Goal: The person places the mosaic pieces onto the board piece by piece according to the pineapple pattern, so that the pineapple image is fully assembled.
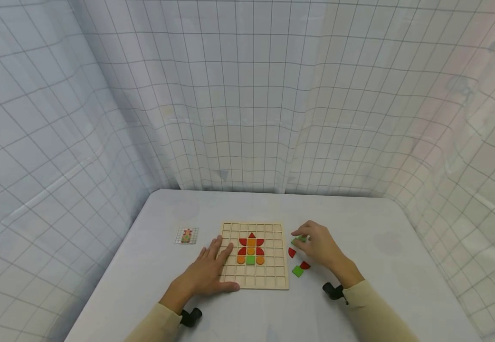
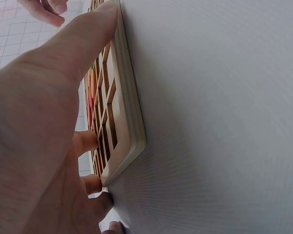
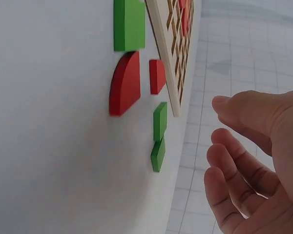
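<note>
A wooden grid board (image 1: 275,274) lies flat with a figure of red, orange and green pieces in its middle cells. My left hand (image 1: 206,270) rests on its left side, fingers spread on the left edge and the thumb (image 2: 95,24) on the near rim. Over the loose pieces to the board's right hovers my right hand (image 1: 320,244), thumb and fingertips apart with nothing between them. In the right wrist view two small green pieces (image 3: 159,122) lie end to end beyond a red quarter-round piece (image 3: 127,85), a smaller-looking red one (image 3: 157,77) and a green square (image 3: 129,24).
A small pattern card (image 1: 186,235) with a similar coloured figure lies left of the board on the white table (image 1: 358,213). White grid-lined curtains (image 1: 252,118) hang around the back and sides. Each wrist wears a black camera mount (image 1: 333,290).
</note>
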Available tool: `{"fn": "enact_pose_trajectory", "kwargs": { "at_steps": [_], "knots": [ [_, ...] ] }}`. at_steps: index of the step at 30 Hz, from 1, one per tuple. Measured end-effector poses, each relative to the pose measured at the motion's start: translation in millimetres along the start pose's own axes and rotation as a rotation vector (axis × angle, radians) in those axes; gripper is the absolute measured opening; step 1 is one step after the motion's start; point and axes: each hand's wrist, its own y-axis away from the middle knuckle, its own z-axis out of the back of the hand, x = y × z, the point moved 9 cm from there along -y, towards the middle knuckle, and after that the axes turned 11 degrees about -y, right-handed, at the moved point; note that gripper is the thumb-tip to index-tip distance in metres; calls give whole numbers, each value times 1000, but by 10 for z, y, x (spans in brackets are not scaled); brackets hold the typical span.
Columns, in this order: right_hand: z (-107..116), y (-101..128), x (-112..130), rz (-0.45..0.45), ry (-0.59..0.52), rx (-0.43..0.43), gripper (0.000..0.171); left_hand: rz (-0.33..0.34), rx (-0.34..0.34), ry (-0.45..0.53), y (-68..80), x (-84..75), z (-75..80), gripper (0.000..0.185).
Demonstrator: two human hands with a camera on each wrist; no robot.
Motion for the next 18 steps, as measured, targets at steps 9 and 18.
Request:
{"fn": "enact_pose_trajectory", "kwargs": {
  "at_steps": [9,18],
  "knots": [
    [293,164,-408,-76,44,-44,31,-7,-6,11,20,-30,45,127],
    [452,320,-790,-214,48,3,42,-9,-10,-6,5,-12,1,127]
  ]
}}
